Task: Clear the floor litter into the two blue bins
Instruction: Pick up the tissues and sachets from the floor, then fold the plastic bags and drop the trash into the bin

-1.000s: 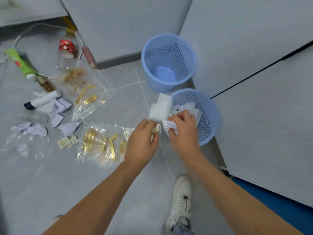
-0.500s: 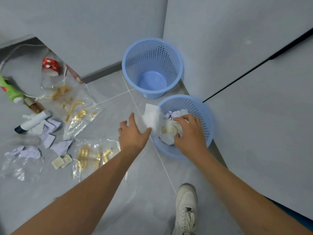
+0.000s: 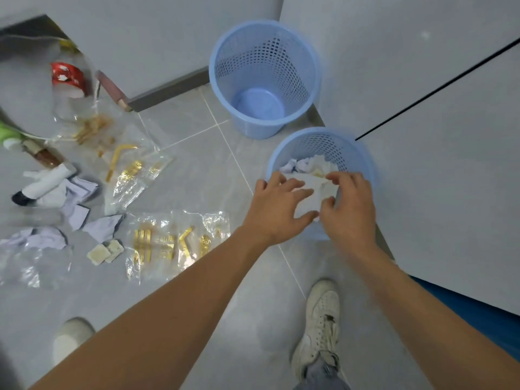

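Note:
Two blue mesh bins stand by the wall. The far bin (image 3: pixel 254 128) holds nothing. Crumpled white paper (image 3: pixel 308 164) lies in the near bin (image 3: pixel 363 154). Both my hands are over the near bin with a white sheet (image 3: pixel 312 198) between them. My left hand (image 3: pixel 277 212) presses on the sheet with spread, straight fingers. My right hand (image 3: pixel 350 212) pinches the sheet's right side with curled fingers and thumb.
Litter lies on the grey tiles at left: plastic bags of gold pieces (image 3: pixel 168 243), torn paper scraps (image 3: pixel 102 228), two beige squares (image 3: pixel 105 251), a white tube (image 3: pixel 45 182) and a red-labelled clear bottle (image 3: pixel 70 77). My white shoe (image 3: pixel 320 319) stands below the bins. Grey panels (image 3: pixel 436 206) close off the right.
Both hands have moved over the near bin. The white sheet that my left hand held up beside the bin now lies low between both hands at its mouth.

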Tool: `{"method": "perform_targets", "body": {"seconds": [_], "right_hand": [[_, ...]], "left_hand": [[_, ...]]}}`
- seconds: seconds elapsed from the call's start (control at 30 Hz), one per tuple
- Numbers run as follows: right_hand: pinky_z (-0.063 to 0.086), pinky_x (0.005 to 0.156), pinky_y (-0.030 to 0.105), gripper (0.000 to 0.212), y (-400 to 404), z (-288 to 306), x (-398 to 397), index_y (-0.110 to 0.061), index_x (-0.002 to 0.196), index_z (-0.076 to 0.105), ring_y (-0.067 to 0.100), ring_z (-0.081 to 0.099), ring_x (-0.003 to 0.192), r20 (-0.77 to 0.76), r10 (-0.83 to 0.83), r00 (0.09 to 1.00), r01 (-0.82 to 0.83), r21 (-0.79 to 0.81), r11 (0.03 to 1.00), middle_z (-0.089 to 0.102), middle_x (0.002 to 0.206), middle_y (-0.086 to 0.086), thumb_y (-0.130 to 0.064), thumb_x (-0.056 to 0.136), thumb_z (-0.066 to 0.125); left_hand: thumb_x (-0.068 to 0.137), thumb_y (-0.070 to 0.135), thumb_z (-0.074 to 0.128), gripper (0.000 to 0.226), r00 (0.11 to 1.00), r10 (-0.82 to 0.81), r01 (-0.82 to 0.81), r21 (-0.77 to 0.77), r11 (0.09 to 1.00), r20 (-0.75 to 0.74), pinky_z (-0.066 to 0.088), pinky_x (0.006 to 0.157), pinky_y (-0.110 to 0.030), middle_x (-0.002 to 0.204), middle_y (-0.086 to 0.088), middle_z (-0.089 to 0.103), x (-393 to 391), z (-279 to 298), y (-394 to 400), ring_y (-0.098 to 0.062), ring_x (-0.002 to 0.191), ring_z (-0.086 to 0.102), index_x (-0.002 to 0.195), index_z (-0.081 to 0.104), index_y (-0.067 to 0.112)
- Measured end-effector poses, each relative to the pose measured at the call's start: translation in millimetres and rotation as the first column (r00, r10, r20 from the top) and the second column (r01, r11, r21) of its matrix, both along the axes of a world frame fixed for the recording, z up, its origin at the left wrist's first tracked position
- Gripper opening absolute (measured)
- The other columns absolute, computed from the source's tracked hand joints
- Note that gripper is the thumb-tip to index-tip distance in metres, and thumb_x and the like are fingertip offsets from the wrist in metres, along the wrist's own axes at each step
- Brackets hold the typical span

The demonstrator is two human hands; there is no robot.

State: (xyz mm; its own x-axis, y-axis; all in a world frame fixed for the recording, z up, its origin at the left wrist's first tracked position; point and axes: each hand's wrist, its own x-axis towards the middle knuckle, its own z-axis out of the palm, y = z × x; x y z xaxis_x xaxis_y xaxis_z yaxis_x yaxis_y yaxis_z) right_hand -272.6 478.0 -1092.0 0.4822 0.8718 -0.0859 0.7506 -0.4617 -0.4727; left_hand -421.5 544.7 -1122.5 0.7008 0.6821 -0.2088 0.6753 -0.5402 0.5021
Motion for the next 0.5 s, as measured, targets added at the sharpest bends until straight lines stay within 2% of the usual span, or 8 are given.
{"method": "perform_targets", "body": {"seconds": [0.1,0.13,0.2,0.27,0.37,0.43,0.5], "right_hand": [[0.045,0.086,0.035,0.038,-6,8,-23,-0.015,0.113,0.059,0.024,0.052,0.110,-0.013,0.070,0.998,-0.069,0.065,0.996,0.055,0.114,0.002,0.003,0.080,0.060],[0.044,0.084,0.034,0.037,-8,7,-39,-0.013,0.111,0.060,0.025,0.053,0.106,-0.018,0.112,0.994,-0.110,0.082,0.991,0.056,0.111,0.003,0.005,0.079,0.060],[0.044,0.079,0.036,0.035,-13,-2,-81,-0.010,0.108,0.061,0.027,0.053,0.100,-0.030,0.217,0.976,-0.214,0.082,0.973,0.056,0.106,0.005,0.007,0.077,0.059],[0.046,0.080,0.038,0.035,-17,-24,-125,-0.010,0.106,0.062,0.026,0.055,0.098,-0.086,0.302,0.949,-0.298,0.060,0.953,0.056,0.103,0.004,0.007,0.076,0.060],[0.049,0.085,0.038,0.038,-12,-77,-181,-0.015,0.107,0.064,0.026,0.058,0.100,-0.188,0.379,0.906,-0.391,-0.033,0.920,0.058,0.102,0.001,0.003,0.073,0.062],[0.049,0.088,0.040,0.039,-2,-116,-209,-0.018,0.111,0.065,0.028,0.056,0.104,-0.239,0.414,0.878,-0.455,-0.152,0.877,0.060,0.107,0.000,-0.004,0.075,0.064],[0.049,0.092,0.042,0.042,11,-149,-229,-0.020,0.118,0.064,0.029,0.053,0.111,-0.269,0.434,0.860,-0.498,-0.259,0.827,0.060,0.115,0.002,-0.009,0.078,0.065]], "left_hand": [[0.094,0.043,0.054,0.026,0.973,0.156,-0.162,0.020,0.987,0.171,0.039,0.081,-0.038,0.107,0.009,0.062,-51,16,-19,-0.018,0.102,0.051,0.108,0.070,0.028],[0.094,0.036,0.054,0.019,0.960,0.218,-0.214,-0.044,0.976,0.177,0.042,0.078,-0.038,0.097,0.009,0.061,-78,16,-26,-0.017,0.094,0.052,0.100,0.068,0.025],[0.094,0.029,0.055,0.011,0.931,0.360,-0.334,-0.246,0.910,0.066,0.047,0.071,-0.037,0.080,0.010,0.060,-138,9,-42,-0.013,0.079,0.055,0.090,0.064,0.024],[0.093,0.027,0.056,0.011,0.850,0.508,-0.517,-0.409,0.752,-0.141,0.048,0.065,-0.033,0.070,0.009,0.061,-198,-10,-57,-0.012,0.069,0.058,0.087,0.065,0.024],[0.092,0.031,0.056,0.017,0.687,0.592,-0.725,-0.460,0.513,-0.422,0.045,0.064,-0.029,0.070,0.006,0.065,-271,-50,-81,-0.018,0.071,0.064,0.080,0.065,0.024],[0.092,0.033,0.058,0.024,0.602,0.618,-0.787,-0.508,0.351,-0.505,0.044,0.064,-0.030,0.072,-0.001,0.067,-303,-80,-98,-0.020,0.074,0.063,0.076,0.066,0.018],[0.085,0.040,0.060,0.038,0.526,0.673,-0.781,-0.608,0.141,-0.519,0.048,0.068,-0.034,0.074,-0.009,0.068,-321,-107,-116,-0.021,0.072,0.059,0.081,0.069,0.004]]}}
